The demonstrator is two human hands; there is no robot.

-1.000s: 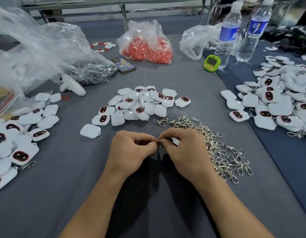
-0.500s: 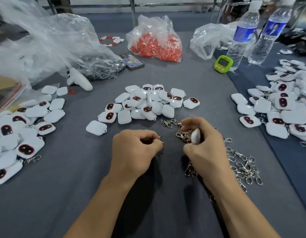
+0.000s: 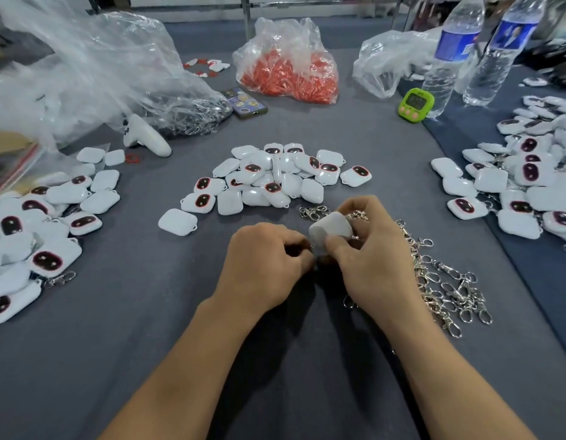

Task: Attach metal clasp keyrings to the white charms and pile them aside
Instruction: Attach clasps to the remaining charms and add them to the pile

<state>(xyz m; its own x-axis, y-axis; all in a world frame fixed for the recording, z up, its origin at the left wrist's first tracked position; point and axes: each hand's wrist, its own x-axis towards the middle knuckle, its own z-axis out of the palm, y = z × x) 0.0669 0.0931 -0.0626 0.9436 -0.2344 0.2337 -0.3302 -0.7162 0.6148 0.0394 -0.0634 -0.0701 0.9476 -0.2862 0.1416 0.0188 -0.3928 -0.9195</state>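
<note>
Rejoining beside the keyring pile (image 3: 446,281); right hand (image 3: 370,258) grips a white charm (image 3: 330,231); left hand (image 3: 262,265) curled, contents hidden; clipping seems imminent.

Left hand (image 3: 262,265): palm down, fingers curled, tips meeting right thumb; contents hidden. Right hand (image 3: 370,258): touching left, thumb and fingers pinching white rounded-square plastic charm (image 3: 330,230). Forearms bare, converging forward.
</note>
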